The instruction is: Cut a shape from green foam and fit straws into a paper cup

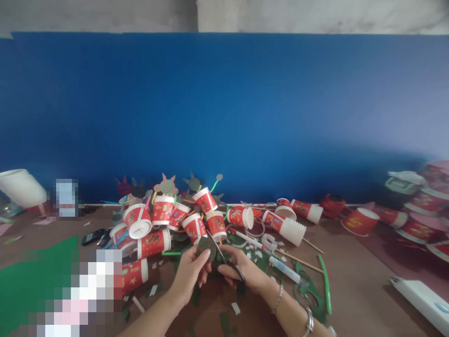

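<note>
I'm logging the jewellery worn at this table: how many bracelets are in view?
2: a thin chain bracelet by the wrist of the right hand, and a thicker silver bangle further up that forearm. More may be hidden below the picture's edge.

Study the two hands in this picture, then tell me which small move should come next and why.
Probably turn the dark green paper piece slightly with the left hand, feeding its edge toward the scissors. The left hand pinches the paper, and the right hand holds the scissors with the blades alongside it; whether they are open is unclear.
</note>
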The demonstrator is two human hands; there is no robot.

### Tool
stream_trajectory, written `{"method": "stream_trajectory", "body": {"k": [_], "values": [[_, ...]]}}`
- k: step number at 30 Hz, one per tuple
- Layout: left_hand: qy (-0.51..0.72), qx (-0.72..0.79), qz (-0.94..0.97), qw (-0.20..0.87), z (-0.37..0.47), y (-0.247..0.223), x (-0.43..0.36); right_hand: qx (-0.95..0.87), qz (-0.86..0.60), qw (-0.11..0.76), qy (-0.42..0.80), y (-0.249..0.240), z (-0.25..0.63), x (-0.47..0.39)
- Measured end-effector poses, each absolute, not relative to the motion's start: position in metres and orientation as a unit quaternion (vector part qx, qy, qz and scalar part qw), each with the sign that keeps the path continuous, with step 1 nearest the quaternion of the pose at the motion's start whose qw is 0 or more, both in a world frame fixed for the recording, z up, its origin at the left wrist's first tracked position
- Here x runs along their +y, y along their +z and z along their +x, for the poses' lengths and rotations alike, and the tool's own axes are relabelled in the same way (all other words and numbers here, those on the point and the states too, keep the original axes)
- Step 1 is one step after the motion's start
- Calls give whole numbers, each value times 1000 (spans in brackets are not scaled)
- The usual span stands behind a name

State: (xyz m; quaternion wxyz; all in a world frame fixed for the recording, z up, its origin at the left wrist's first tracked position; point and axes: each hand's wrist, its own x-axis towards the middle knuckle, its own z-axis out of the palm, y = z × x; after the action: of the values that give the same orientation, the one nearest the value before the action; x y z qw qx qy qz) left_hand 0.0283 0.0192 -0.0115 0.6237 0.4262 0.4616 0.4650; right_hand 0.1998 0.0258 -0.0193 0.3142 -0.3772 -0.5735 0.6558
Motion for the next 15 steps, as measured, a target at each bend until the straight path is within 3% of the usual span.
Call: {"method": "stream_trajectory", "body": {"k": [15], "values": [[474,463,423,618,28,-10,20,-571,-397,306,650,-20,202,26]]}}
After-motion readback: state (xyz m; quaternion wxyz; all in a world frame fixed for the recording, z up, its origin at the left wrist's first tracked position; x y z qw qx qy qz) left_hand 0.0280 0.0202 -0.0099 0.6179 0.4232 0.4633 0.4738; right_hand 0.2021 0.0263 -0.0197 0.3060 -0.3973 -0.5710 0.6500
